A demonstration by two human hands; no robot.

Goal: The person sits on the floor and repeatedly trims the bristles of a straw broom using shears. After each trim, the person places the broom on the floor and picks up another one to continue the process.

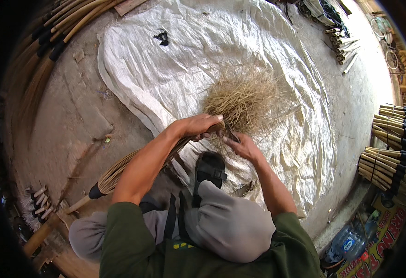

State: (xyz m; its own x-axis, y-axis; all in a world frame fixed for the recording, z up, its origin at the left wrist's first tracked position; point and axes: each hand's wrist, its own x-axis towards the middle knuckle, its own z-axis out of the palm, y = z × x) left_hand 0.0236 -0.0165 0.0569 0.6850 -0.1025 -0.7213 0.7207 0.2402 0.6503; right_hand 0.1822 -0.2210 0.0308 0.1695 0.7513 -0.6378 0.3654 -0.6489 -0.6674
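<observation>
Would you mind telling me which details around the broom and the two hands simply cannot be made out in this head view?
- Tool in the right hand: dark, too small to identify.
- Broom under the left hand: its binding is covered by the fingers.
- Broom handle's end: lost in the dark lower-left rim.
- Sandal: its heel is hidden by the knee.

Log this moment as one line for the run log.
left hand: grips broom below its head | right hand: small dark tool at the fibres | broom head: frayed, over white sheet | sandal: on sheet
</observation>
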